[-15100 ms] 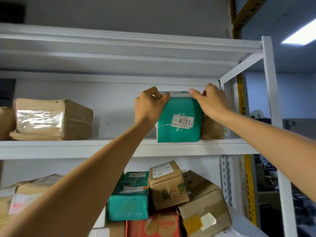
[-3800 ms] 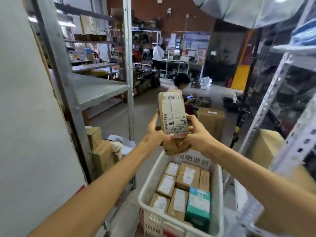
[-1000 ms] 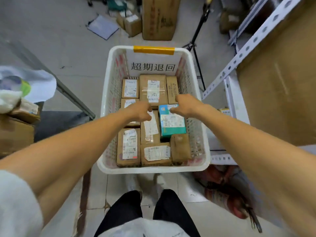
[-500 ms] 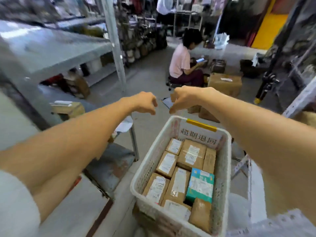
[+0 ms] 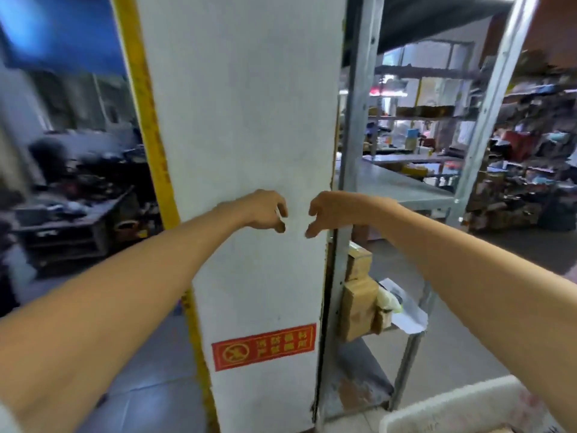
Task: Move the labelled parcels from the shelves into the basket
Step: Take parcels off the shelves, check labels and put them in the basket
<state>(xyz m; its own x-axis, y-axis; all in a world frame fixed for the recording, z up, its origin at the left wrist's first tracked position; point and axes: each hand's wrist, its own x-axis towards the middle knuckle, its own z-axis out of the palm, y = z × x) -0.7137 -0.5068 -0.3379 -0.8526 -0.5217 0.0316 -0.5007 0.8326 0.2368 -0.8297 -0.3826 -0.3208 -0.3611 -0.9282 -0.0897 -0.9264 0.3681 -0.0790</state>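
Note:
Both my arms reach forward at chest height in front of a white pillar. My left hand (image 5: 265, 212) and my right hand (image 5: 327, 212) hang side by side with loosely curled fingers, and neither holds anything. Only the near rim of the white plastic basket (image 5: 449, 404) shows at the bottom right corner; the parcels inside it are out of view. A few brown cardboard parcels (image 5: 359, 304) sit on a low grey shelf just right of the pillar, below my right hand.
The white pillar (image 5: 246, 120) with a yellow edge strip and a red sign (image 5: 263, 346) fills the middle. Grey metal shelf uprights (image 5: 354, 120) stand to its right, with cluttered racks (image 5: 527, 170) beyond. A dark workbench (image 5: 71, 214) lies at the left.
My view has swung left from the basket and the aisle to the pillar. Both empty hands stay raised close together; the basket has dropped to the bottom right corner.

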